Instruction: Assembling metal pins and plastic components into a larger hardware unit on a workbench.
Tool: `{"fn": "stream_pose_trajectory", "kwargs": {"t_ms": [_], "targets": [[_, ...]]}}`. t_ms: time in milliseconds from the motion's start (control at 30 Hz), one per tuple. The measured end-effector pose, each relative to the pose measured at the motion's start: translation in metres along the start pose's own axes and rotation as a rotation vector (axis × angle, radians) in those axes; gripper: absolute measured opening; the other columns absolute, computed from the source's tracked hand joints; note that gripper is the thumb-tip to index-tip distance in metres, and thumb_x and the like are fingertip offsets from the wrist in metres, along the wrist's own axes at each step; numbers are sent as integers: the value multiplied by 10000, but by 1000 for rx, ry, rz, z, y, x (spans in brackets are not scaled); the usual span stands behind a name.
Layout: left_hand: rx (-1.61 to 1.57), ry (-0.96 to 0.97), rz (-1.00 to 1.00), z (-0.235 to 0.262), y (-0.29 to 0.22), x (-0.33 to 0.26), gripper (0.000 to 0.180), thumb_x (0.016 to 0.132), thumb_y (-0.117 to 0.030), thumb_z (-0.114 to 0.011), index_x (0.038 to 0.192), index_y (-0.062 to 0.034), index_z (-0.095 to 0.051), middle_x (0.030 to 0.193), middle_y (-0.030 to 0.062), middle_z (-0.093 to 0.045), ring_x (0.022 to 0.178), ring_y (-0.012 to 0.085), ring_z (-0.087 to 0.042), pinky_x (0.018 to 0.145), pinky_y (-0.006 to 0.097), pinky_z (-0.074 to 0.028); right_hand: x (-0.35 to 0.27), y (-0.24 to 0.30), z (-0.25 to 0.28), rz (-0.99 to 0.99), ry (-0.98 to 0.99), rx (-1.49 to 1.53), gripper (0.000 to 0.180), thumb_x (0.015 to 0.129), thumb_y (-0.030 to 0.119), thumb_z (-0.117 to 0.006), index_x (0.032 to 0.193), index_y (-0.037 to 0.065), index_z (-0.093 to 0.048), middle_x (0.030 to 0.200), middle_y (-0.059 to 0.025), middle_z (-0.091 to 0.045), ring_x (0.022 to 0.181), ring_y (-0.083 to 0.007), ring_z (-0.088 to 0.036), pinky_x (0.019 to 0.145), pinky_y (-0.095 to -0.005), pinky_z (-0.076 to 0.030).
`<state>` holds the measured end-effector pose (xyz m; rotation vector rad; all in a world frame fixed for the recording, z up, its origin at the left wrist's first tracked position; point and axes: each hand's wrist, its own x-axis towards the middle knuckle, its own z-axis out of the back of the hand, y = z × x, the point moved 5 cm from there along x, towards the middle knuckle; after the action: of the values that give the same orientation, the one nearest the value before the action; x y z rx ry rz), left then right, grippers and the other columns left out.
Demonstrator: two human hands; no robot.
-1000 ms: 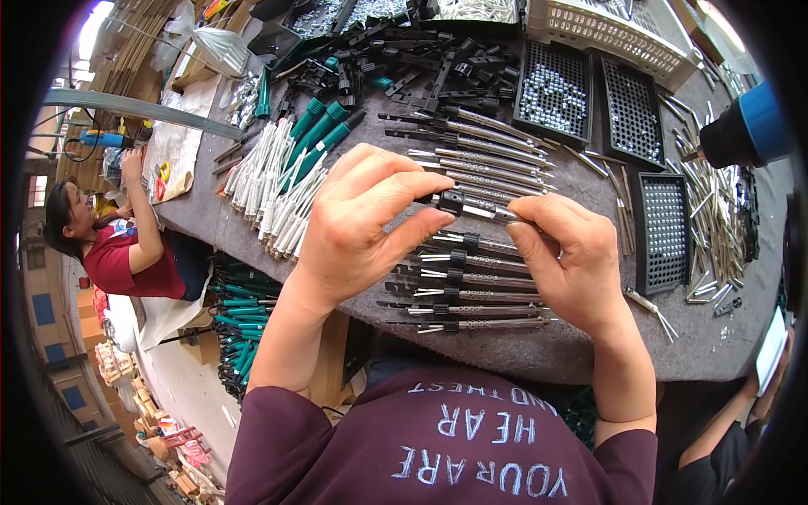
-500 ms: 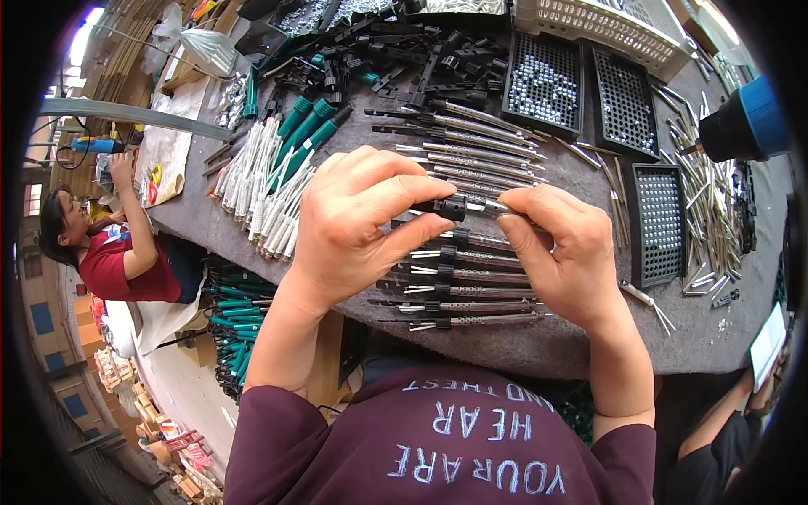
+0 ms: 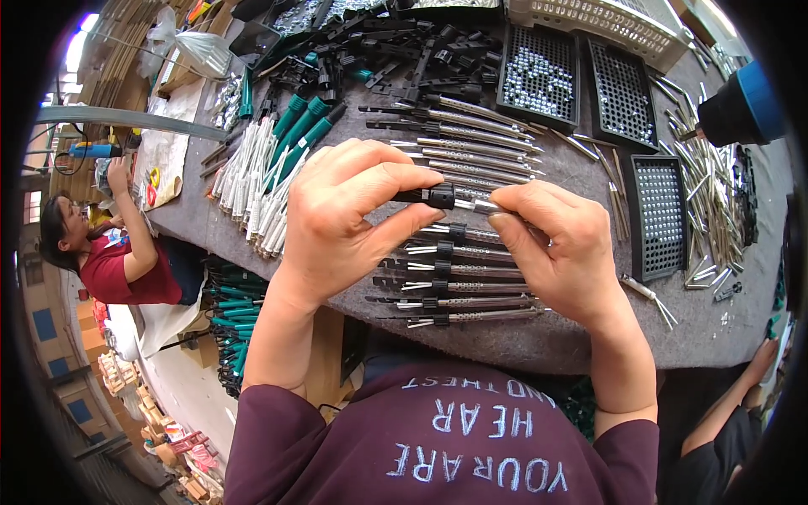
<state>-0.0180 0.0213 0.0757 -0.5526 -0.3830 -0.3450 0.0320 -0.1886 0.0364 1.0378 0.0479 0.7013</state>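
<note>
- misalignment looks like the main risk: if the black collar (image 3: pixel 439 196) and metal tube (image 3: pixel 483 207) tilt apart, they could jam or bend the pale section between them.
- a slip is possible too, since the tube is slim and smooth and only fingertips hold it; dropped, it could knock the row of tube assemblies (image 3: pixel 480 286) on the table (image 3: pixel 539 353).
- the collar and tube are end to end between the hands, in front of the chest, above that row.
- left hand (image 3: pixel 347 220): back upward, thumb and index finger pinching the collar from below and above, other fingers bent; its forearm slants in from lower left.
- right hand (image 3: pixel 566 248): thumb and index finger pinching the tube, other fingers curled and partly hidden; its forearm rises from lower right.
</note>
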Motion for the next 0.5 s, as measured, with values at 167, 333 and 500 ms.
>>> {"fn": "stream_pose_trajectory", "kwargs": {"t_ms": [167,333,500], "targets": [[30,64,-26,2,-5,4,297,745,-195,-911,1007,-112,-799,931,45,-743,858,255,-702,739,371,-500,0,2,-2,39,43,-63,122,943,176,-756,1024,86,-742,912,-83,-748,800,-310,-739,666,-407,-571],[-55,88,1,0,-1,3,288,749,-216,-914,990,-108,-799,920,43,-739,838,257,-702,724,372,-500,1,1,-2,22,21,-56,121,939,173,-758,1019,85,-740,907,-84,-745,799,-309,-739,667,-407,-572],[-31,121,-5,-1,-6,7,331,706,-112,-938,1014,-64,-825,927,69,-737,834,206,-683,736,319,-519,0,2,-4,32,52,-31,117,933,166,-759,1019,88,-741,897,-83,-740,793,-313,-737,665,-411,-572]]}}
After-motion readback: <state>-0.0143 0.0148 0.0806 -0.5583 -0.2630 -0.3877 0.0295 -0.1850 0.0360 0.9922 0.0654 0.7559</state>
